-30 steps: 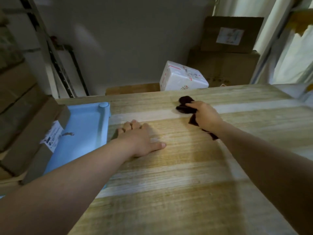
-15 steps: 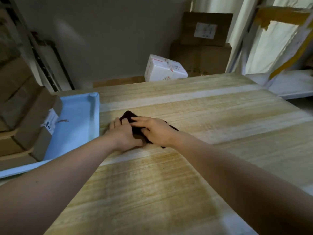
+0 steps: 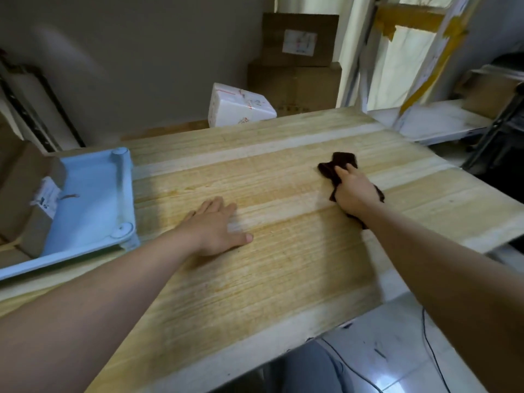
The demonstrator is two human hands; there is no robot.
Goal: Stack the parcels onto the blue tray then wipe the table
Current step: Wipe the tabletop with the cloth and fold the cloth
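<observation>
Right hand [image 3: 352,192] presses dark cloth [image 3: 338,165] on table [image 3: 283,279], left hand [image 3: 213,226] apart.

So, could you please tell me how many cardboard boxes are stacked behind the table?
2: a lower cardboard box against the wall and an upper cardboard box on it. The table may hide more.

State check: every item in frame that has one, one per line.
Left hand: open, flat on the light wooden table.
Right hand: grips the dark brown cloth, pressed to the table.
Blue plastic tray: on the table's left edge, holds brown cardboard parcels.
White box: behind the table, closed.
</observation>
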